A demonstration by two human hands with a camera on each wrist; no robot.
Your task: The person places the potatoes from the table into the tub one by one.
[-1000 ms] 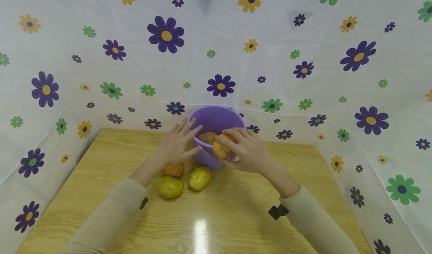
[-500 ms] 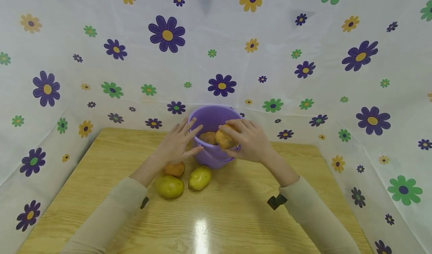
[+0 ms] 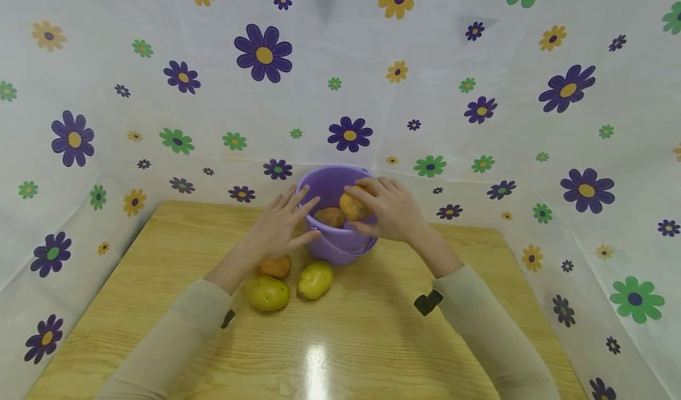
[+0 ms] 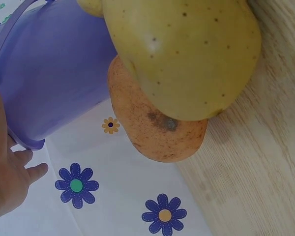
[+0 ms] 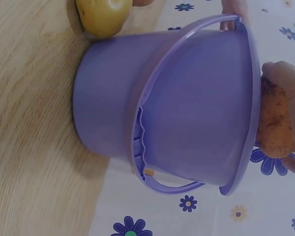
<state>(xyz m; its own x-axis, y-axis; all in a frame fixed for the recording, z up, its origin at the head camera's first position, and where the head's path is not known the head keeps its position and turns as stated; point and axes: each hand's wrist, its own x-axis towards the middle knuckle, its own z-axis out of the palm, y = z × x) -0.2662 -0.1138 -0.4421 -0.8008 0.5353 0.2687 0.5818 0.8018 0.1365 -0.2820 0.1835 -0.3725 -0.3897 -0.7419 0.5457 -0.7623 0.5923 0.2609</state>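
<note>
A purple bucket (image 3: 332, 251) stands upright at the back of the table, its handle hanging down at the front. My right hand (image 3: 395, 211) grips a brown potato (image 3: 353, 206) over the right side of the bucket's mouth; the right wrist view has that potato (image 5: 275, 125) right at the rim. Another brown potato (image 3: 329, 217) shows inside the bucket. On the bucket's left rim my left hand (image 3: 272, 227) rests with spread, straight fingers. Below it lie two yellow potatoes, a left one (image 3: 268, 293) and a right one (image 3: 315, 280), and an orange-brown potato (image 4: 160, 128), partly hidden by the left wrist in the head view.
The wooden table (image 3: 362, 341) reaches forward from the bucket. A white cloth (image 3: 319, 51) with printed flowers hangs behind the table and along both sides. A dark device (image 3: 428, 301) sits at the right sleeve's cuff.
My right hand has moved up and slightly away with its potato, from the front right rim to farther over the bucket's mouth. The left hand has stayed at the rim.
</note>
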